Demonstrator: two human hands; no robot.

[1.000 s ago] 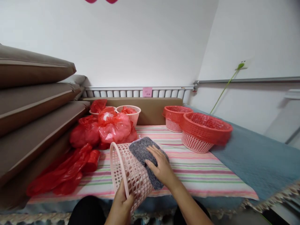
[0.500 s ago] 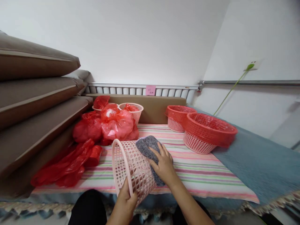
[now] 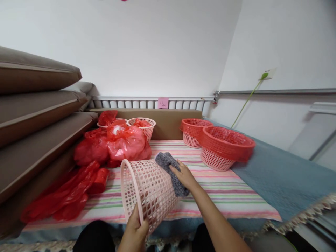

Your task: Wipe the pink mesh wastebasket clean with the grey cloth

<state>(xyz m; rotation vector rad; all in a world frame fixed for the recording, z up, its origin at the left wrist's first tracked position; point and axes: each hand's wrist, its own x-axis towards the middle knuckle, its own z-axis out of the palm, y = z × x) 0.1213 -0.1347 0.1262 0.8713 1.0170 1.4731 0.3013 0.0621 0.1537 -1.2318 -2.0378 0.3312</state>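
A pink perforated plastic basket [image 3: 154,185] lies tipped on its side near the front edge, its mouth facing left. My left hand [image 3: 136,227] grips its rim, thumb outside and fingers partly seen through the holes. In my right hand [image 3: 185,176] is a grey cloth [image 3: 173,171], pressed against the basket's side close to its base. The fingers of this hand are bent around the cloth, some of them hidden.
Tied red plastic bags [image 3: 128,141] and a loose red bag with a roll [image 3: 98,180] lie left. Behind stands another pink basket [image 3: 148,131]. Two red-lined baskets [image 3: 219,157] stand right. Brown cushions [image 3: 39,101] are stacked left; a radiator [image 3: 126,103] runs behind.
My right hand has slid the cloth toward the basket's base, and its fingers have closed in more around the cloth. The view has shifted slightly right. My left hand keeps its rim grip.
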